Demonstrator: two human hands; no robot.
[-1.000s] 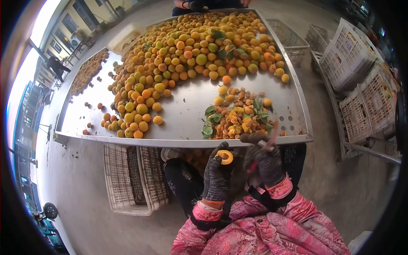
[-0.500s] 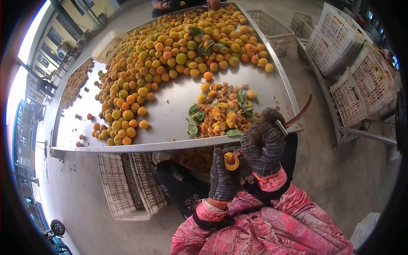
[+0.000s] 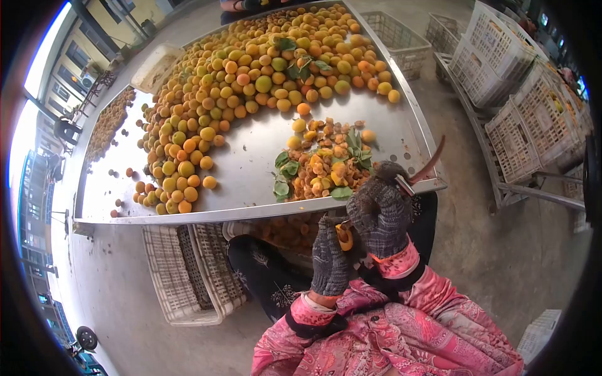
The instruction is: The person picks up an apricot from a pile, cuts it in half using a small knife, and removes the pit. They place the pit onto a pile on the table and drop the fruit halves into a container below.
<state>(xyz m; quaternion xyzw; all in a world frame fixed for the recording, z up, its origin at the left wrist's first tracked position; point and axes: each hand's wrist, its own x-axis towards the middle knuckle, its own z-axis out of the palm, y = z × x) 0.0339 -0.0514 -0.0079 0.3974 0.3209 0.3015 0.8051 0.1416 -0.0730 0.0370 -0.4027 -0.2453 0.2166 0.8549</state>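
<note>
My left hand (image 3: 330, 258), in a dark knitted glove, grips a cut apricot (image 3: 344, 237) in front of the table's near edge. Its orange flesh shows between thumb and fingers. Close beside it, my gloved right hand (image 3: 380, 210) is closed around a curved knife (image 3: 429, 165). The knife's tapered reddish-brown part juts up and right past the hand, with a silver section at the glove. The right fingertips are near the cut fruit; whether they touch it is hard to see. A pile of opened apricot pieces (image 3: 320, 175) with green leaves lies on the table beyond my hands.
A metal-topped table (image 3: 251, 163) with a raised rim bears a large heap of whole apricots (image 3: 251, 81). Plastic crates (image 3: 194, 269) stand below left, and stacked crates (image 3: 495, 56) sit on a cart at right. A container of fruit pieces (image 3: 288, 230) is under the edge. Another person (image 3: 251, 5) is opposite.
The cut apricot has turned in my left hand, so its hollow ring shape shows less. My right hand has shifted slightly left and down. The person opposite has moved their hands.
</note>
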